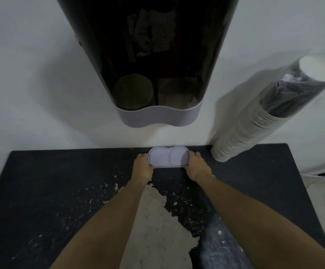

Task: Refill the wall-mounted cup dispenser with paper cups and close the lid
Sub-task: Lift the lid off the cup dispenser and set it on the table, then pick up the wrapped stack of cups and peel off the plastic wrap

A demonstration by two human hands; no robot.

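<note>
Dispenser lid (168, 156) lay on the black table (61, 191), against the wall, directly below the wall-mounted cup dispenser (157, 55). Left hand (143, 165) gripped its left end and right hand (196, 165) its right end, fingers curled over the rim. The lid sat between the two hands. Judged: thin moulded plastic, light, stiff, somewhat slick; the end grips suited it. Sleeve of paper cups (258, 117) leaned against the wall, right of the lid, not touched.

No text, label, brand, number or sign can be read anywhere.
</note>
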